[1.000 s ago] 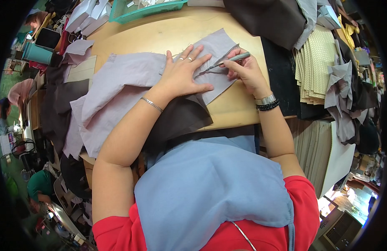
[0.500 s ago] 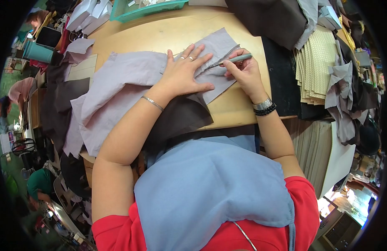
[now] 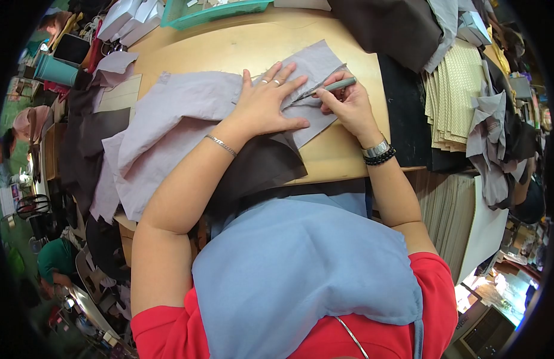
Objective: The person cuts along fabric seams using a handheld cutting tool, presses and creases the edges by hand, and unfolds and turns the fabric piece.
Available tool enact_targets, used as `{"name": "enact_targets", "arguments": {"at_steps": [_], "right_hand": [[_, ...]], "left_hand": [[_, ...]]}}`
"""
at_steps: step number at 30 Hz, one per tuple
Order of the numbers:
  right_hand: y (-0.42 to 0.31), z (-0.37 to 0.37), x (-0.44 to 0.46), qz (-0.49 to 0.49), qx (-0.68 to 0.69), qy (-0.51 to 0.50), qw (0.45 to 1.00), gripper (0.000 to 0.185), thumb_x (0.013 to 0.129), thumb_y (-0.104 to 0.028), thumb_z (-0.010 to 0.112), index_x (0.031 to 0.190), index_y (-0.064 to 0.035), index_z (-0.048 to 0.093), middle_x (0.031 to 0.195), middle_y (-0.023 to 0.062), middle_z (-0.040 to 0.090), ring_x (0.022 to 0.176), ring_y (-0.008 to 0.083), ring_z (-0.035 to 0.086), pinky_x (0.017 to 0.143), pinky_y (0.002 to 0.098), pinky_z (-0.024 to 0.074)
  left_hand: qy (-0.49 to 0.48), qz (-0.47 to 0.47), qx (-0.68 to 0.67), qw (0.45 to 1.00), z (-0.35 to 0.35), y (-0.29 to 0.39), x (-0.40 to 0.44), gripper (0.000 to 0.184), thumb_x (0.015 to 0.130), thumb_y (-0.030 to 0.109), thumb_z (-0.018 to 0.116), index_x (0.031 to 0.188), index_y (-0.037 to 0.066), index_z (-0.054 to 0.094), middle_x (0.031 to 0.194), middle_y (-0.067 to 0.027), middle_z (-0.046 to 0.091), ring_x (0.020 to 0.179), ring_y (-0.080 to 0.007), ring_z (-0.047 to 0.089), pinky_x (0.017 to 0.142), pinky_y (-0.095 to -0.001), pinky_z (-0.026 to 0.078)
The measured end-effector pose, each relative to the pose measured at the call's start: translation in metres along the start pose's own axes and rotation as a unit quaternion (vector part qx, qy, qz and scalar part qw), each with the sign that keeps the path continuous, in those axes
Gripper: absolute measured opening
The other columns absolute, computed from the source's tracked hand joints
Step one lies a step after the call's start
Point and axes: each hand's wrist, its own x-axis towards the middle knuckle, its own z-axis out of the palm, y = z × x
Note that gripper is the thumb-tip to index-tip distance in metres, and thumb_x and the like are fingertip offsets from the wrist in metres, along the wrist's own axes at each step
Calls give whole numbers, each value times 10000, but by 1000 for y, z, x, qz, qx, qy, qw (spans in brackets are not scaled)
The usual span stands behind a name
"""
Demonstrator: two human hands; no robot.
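Fingers spread, my left hand (image 3: 268, 105) lies flat on light grey-purple fabric (image 3: 190, 96) and presses it against the wooden table (image 3: 241, 48). My right hand (image 3: 343, 102) grips a slim grey-green pen-like tool (image 3: 340, 84) between thumb and fingers. Its thin tip points left, down to a crease or seam in the fabric near my left fingertips. Dark brown fabric (image 3: 262, 167) lies beneath the light piece and hangs at the table's front edge. Whether the tip touches the cloth cannot be told.
A teal tray (image 3: 211, 17) holds small pieces at the back. Dark cloth (image 3: 390, 27) lies at the back right, beside stacked cream textured sheets (image 3: 450, 99). White boxes (image 3: 130, 21) stand back left. A person in green (image 3: 55, 260) is at far left.
The tool and my right hand have shifted slightly, with the tool's back end tilting a little. My left hand stays on the fabric. The whole view has moved slightly.
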Motion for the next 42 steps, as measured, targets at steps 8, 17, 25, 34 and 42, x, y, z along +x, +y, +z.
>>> {"name": "enact_targets", "arguments": {"at_steps": [8, 17, 25, 34, 42], "right_hand": [[-12, 7, 1, 79, 18, -30, 996, 234, 867, -75, 733, 1003, -53, 545, 788, 11, 635, 633, 70, 595, 561, 216, 479], [-9, 4, 6, 106, 21, -50, 993, 223, 890, -134, 724, 1017, -66, 554, 865, 52, 689, 651, 66, 609, 588, 211, 506], [-12, 3, 3, 99, -4, -96, 990, 190, 903, -172, 718, 1001, -83, 583, 877, 43, 710, 664, 51, 599, 616, 209, 510], [-15, -7, 0, 126, 83, -123, 981, 152, 905, -136, 701, 954, -105, 560, 901, 53, 715, 678, 50, 626, 635, 205, 530], [-8, -4, -14, 52, 223, -35, 973, 126, 914, -82, 665, 973, -81, 553, 911, 87, 693, 724, 113, 659, 728, 317, 599]], "left_hand": [[4, 3, 3, 1000, 2, 0, 0, 938, 678, 687, 714, 1484, 292, 445, 1615, -58, 288, 1503, -304, 208, 1086, -760, 116], [-6, -30, 52, 998, -18, 10, -21, 870, 678, 641, 753, 1435, 286, 515, 1608, -78, 299, 1490, -324, 240, 1075, -775, 107], [16, -82, 38, 996, -13, 2, -47, 874, 634, 691, 758, 1413, 362, 536, 1603, -102, 305, 1484, -393, 220, 1020, -825, 89], [40, -69, 20, 997, -7, -3, -45, 877, 613, 703, 746, 1400, 370, 546, 1602, -131, 288, 1481, -404, 213, 1005, -838, 80], [45, -65, 17, 997, -5, -5, -44, 952, 591, 725, 742, 1431, 339, 516, 1605, -172, 263, 1488, -406, 189, 1012, -832, 64]]}}
